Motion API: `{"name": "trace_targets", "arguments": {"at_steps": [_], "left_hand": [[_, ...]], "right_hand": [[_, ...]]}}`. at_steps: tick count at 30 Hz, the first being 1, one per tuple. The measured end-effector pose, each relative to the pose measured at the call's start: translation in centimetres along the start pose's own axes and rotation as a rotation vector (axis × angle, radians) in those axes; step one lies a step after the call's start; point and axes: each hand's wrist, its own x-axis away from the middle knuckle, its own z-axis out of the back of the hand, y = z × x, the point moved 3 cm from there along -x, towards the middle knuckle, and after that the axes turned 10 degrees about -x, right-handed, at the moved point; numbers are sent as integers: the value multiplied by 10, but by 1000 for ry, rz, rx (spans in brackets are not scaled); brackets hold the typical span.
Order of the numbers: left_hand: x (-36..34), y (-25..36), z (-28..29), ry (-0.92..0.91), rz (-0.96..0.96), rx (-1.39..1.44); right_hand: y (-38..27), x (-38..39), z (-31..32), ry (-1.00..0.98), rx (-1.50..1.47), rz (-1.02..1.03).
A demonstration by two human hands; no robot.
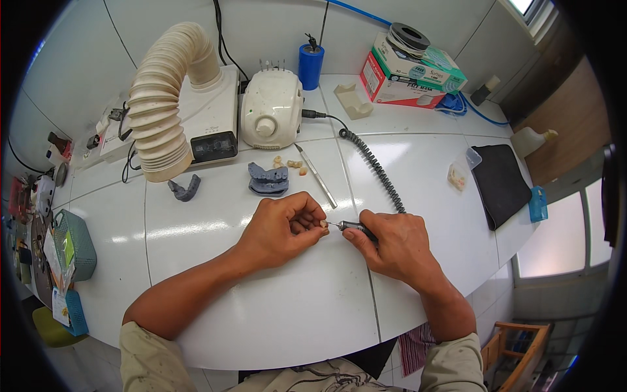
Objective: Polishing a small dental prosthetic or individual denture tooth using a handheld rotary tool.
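Between thumb and fingertips, my left hand (285, 223) pinches a small cream-coloured dental crown (324, 224). My right hand (396, 240) grips a dental handpiece (356, 228), its thin bur pointing left and meeting or nearly meeting the crown. A coiled black cord (375, 168) runs from beside my right hand back toward a white control unit (271, 111) with a round knob. Beyond my left hand sits a grey dental model (268, 179), with several tooth-coloured pieces (279, 162) behind it. A slim craft knife (317, 176) lies to their right.
A ribbed hose (157, 104) arches over the left side, above another grey model piece (185, 188). Stacked glove and mask boxes (408, 75) stand at the back right. A black pouch (501, 186) and a small clear container (457, 176) lie right. A green basket (75, 245) stands left.
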Motion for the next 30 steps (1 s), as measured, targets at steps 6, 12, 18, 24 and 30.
{"name": "trace_targets", "arguments": {"at_steps": [6,12,18,24,30], "left_hand": [[0,-1,0,0,14,15],[0,0,0,-8,4,24],[0,-1,-1,28,-20,36],[-1,0,-1,-7,21,20],[-1,0,-1,-11,26,37]], "right_hand": [[-1,-1,0,-10,6,-13],[-1,1,0,12,-10,1],[-3,0,0,14,-6,-1],[1,1,-3,30,-4,16],[-1,1,-3,51,-8,28]]}}
